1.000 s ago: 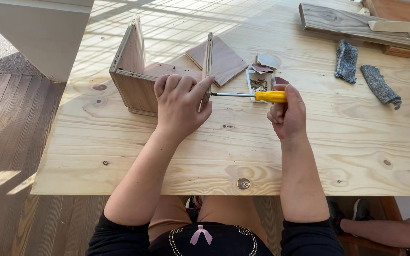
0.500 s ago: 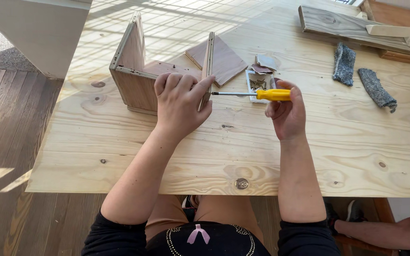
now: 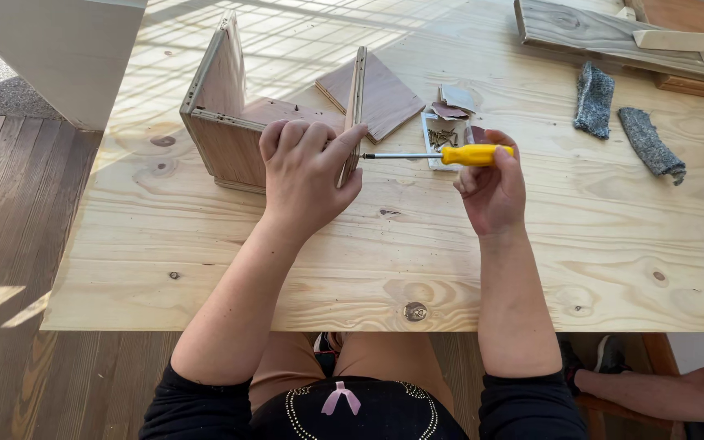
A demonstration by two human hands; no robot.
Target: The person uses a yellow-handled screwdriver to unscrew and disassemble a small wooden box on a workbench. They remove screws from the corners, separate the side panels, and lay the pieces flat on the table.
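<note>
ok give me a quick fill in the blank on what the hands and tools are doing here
1. The right hand holds a screwdriver with a ____ handle.
2. The left hand steadies an upright panel of a ____ box.
3. Two grey ____ lie on the table.

Missing words: yellow; wooden; gloves

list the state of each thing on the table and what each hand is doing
open-sided plywood box: upright, unfinished
upright plywood side panel: on edge, braced against the box
left hand: pressing on the panel
yellow-handled screwdriver: horizontal, tip at the panel
right hand: gripping the screwdriver
two grey gloves: lying unworn
</note>
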